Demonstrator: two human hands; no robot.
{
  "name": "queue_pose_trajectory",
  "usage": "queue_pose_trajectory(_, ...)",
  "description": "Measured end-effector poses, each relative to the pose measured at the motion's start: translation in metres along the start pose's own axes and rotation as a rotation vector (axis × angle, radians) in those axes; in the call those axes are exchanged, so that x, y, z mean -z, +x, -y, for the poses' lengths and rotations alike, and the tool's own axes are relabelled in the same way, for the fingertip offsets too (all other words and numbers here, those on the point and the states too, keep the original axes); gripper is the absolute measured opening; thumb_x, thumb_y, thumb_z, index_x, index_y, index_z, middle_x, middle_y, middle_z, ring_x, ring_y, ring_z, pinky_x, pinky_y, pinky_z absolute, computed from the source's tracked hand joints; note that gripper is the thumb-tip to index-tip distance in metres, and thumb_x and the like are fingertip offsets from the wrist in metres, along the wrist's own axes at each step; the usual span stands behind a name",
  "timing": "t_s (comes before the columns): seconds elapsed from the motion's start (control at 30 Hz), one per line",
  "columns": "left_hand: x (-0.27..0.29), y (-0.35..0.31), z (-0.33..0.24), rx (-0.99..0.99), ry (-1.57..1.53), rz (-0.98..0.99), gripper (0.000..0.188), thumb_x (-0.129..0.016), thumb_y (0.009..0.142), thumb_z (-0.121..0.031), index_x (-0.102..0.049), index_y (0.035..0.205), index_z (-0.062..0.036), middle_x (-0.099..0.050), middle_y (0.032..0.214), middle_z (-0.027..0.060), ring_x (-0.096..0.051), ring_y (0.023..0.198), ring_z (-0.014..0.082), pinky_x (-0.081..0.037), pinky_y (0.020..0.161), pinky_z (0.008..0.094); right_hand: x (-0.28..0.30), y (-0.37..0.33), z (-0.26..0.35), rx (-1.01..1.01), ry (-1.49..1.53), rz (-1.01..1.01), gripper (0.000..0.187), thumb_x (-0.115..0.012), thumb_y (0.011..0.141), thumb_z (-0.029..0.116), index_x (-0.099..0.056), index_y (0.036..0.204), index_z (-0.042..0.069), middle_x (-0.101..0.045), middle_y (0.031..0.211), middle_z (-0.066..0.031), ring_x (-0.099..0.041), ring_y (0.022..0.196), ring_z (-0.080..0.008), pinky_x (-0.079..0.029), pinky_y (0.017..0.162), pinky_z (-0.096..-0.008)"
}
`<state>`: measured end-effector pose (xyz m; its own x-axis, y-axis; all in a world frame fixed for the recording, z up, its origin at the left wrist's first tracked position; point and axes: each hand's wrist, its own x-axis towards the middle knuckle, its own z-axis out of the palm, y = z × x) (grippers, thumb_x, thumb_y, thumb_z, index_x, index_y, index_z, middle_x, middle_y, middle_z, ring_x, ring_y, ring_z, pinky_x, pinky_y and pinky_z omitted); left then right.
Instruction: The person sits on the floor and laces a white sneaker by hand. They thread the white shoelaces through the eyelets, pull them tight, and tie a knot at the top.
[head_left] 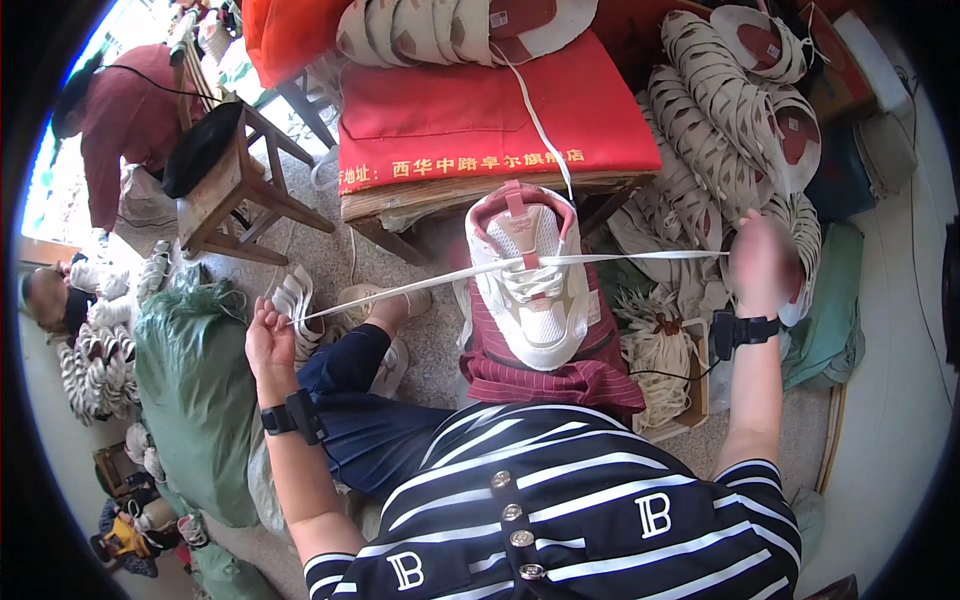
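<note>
A white and cream sneaker (548,325) with a dusty-pink collar and tongue loop stands before me, toe toward my body, on a maroon striped cloth (545,392). Its white shoelace (420,284) crosses the tongue and stretches taut out to both sides. At the left, my left hand (270,338) is closed in a pinch on one end. Far out to the right, my right hand (762,265) grips the other end; its fingers are partly blurred. Lower lace rows on the shoe are partly covered by the crossing lace.
A wooden stool with a red cover (480,120) bears stacked shoe uppers (415,30). More stacked uppers (715,100) rise at the right, above a box of loose laces (660,385). Green sacks (195,400) lie left. Another person (135,120) bends beside a wooden chair (245,180).
</note>
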<state>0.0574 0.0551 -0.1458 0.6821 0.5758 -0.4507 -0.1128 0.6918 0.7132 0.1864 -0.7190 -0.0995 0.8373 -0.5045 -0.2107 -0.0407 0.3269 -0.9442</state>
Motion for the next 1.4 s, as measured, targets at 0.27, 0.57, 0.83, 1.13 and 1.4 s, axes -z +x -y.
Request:
queue_pose_trajectory(0.27,-0.148,-0.123,0.079,-0.217,0.587,0.512,0.036,-0.05,0.102,-0.007,-0.049,0.138,-0.005,-0.071,0.108,0.0105,-0.053,0.072,0.0037,-0.045,0.065,0.0183,-0.147,-0.143,-0.021,-0.047,-0.357,0.599,0.025,-0.057,0.102,0.016,-0.055,0.122,0.002,-0.073,0.099,-0.0104,-0.051,0.056,-0.0015,-0.036,0.048,-0.0158)
queue_pose_trajectory(0.57,-0.191,-0.167,0.152,0.01,0.478,0.718,0.013,-0.057,0.102,-0.008,-0.062,0.111,0.0006,-0.07,0.101,0.0087,-0.066,0.09,0.0124,-0.053,0.082,0.0261,-0.169,-0.158,-0.047,0.106,-0.458,0.876,0.009,-0.062,0.1,0.012,-0.062,0.097,0.004,-0.062,0.082,0.0024,-0.053,0.068,-0.0035,-0.046,0.061,-0.0221)
queue_pose_trajectory(0.83,-0.197,-0.176,0.153,0.067,0.55,0.716,0.027,-0.065,0.094,-0.003,-0.047,0.115,-0.0026,-0.064,0.086,0.0053,-0.062,0.074,0.0115,-0.05,0.068,0.0245,-0.187,-0.154,-0.023,0.291,-0.923,0.88,0.015,-0.069,0.089,0.014,-0.062,0.085,0.001,-0.067,0.077,-0.0063,-0.061,0.069,-0.0101,-0.05,0.064,-0.0282)
queue_pose_trajectory(1.13,-0.214,-0.161,0.144,-0.079,0.879,0.767,0.03,-0.066,0.087,0.002,-0.045,0.107,-0.0057,-0.06,0.078,0.0026,-0.056,0.065,0.0079,-0.044,0.057,0.0226,-0.213,-0.177,-0.004,1.33,-1.348,0.898,0.011,-0.062,0.077,0.012,-0.06,0.087,0.007,-0.063,0.076,-0.0081,-0.066,0.07,-0.0269,-0.053,0.062,-0.0378)
queue_pose_trajectory(1.4,-0.242,-0.177,0.135,-0.836,1.457,1.004,0.025,-0.059,0.089,-0.002,-0.05,0.112,-0.0053,-0.063,0.09,0.0216,-0.063,0.086,0.0444,-0.051,0.074,0.0513,-0.223,-0.172,0.017,1.383,-1.435,1.104,0.017,-0.067,0.076,0.011,-0.06,0.09,0.007,-0.06,0.09,-0.008,-0.062,0.088,-0.0245,-0.048,0.079,-0.0378)
